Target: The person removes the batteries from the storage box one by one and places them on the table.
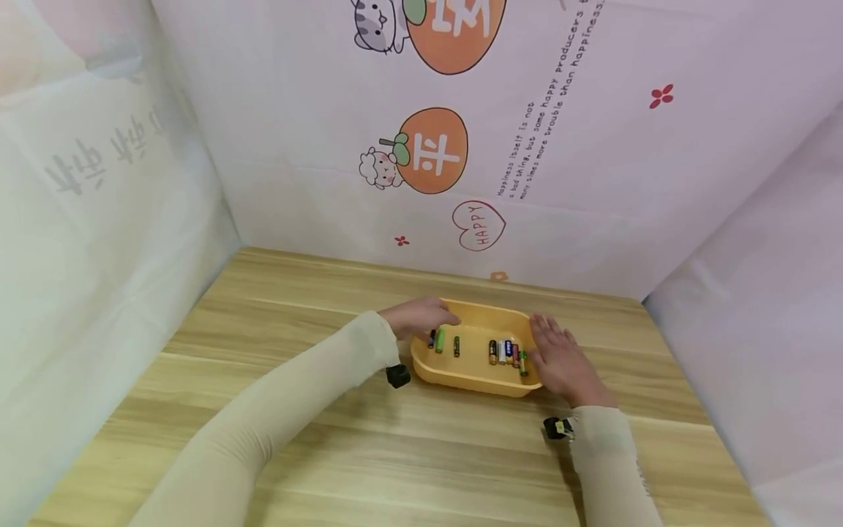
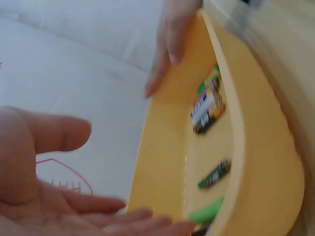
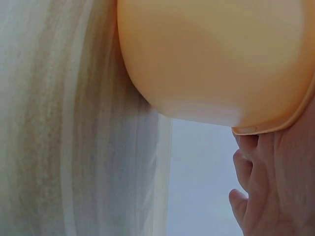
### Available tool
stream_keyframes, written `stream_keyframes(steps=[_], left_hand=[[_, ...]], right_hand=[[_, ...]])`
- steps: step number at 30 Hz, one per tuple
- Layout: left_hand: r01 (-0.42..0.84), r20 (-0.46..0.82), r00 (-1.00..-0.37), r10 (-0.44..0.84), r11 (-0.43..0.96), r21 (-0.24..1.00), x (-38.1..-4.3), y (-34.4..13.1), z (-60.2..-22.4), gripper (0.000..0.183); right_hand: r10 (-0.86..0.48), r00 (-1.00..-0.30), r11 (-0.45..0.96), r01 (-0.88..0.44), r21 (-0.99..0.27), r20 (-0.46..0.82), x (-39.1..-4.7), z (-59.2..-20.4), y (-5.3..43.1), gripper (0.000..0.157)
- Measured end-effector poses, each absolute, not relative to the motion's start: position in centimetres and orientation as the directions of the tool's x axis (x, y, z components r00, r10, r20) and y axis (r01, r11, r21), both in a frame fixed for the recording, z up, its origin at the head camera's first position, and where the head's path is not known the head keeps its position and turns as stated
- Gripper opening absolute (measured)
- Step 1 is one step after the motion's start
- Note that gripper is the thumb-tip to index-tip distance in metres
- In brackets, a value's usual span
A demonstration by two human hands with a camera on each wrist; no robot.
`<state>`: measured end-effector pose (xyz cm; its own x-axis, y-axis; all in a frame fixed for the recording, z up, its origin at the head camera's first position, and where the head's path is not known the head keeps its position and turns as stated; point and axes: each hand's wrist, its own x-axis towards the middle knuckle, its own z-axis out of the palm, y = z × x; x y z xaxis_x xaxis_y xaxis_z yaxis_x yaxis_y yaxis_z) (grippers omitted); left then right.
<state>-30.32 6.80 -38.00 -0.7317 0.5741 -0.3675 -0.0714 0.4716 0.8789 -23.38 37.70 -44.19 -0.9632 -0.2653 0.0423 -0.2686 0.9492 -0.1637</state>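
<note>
A yellow plastic tray (image 1: 474,379) holds several small batteries. Toward its left end lie a bright green battery (image 1: 440,340), a dark blue one (image 1: 431,339) and a dark green one (image 1: 456,347). Several more, among them a black and gold battery (image 1: 492,353) and a green one (image 1: 523,364), stand side by side at the right end. My left hand (image 1: 421,316) is over the tray's left end; in the left wrist view its fingers are extended, thumb apart, holding nothing. My right hand (image 1: 563,362) rests on the right rim with fingers straight, also visible in the right wrist view.
The tray sits on a wood-grain table (image 1: 448,454). A printed white sheet (image 1: 316,146) rises behind it, and pale sheets stand at the left (image 1: 85,219) and right (image 1: 770,307). Small black cameras are strapped to both wrists.
</note>
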Motion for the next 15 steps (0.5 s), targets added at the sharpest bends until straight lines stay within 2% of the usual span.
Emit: stream_keyframes(steps=[4, 9, 15], left_hand=[[-0.151, -0.395, -0.74, 0.545, 0.438, 0.886, -30.4, 7.4, -38.4, 0.07], [-0.168, -0.393, -0.748, 0.535, 0.42, 0.892, -30.6, 7.9, -39.2, 0.075], [-0.183, -0.404, -0.764, 0.503, 0.431, 0.883, -30.9, 8.4, -39.9, 0.072]], right_hand=[[-0.265, -0.963, 0.949, -0.269, -0.164, 0.046, -23.3, -44.6, 37.7, 0.06], [-0.258, -0.965, 0.951, -0.261, -0.165, 0.04, -23.4, -44.6, 37.7, 0.06], [-0.252, -0.967, 0.953, -0.255, -0.165, 0.036, -23.4, -44.4, 37.7, 0.059]])
